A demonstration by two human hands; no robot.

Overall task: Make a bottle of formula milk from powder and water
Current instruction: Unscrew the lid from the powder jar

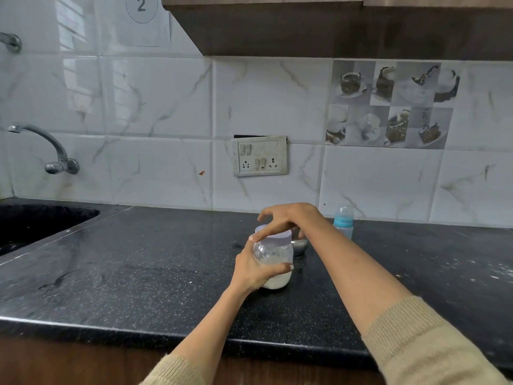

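Note:
A clear plastic jar point(273, 252) with white powder in its lower part stands on the black counter point(138, 273). My left hand point(251, 269) is wrapped around the jar's body. A pale lilac lid point(279, 237) sits on top, and my right hand point(286, 218) arches over it with spread fingers, one fingertip touching the lid's left edge. A baby bottle point(343, 222) with a blue collar and clear cap stands upright behind my right forearm. A small glass bowl point(299, 245) is partly hidden behind the jar.
A dark sink point(33, 220) is set into the counter at the left, with a wall tap point(41, 140) above it. A switch and socket plate point(259, 156) is on the tiled wall. White powder specks lie on the counter at the far right point(483, 270).

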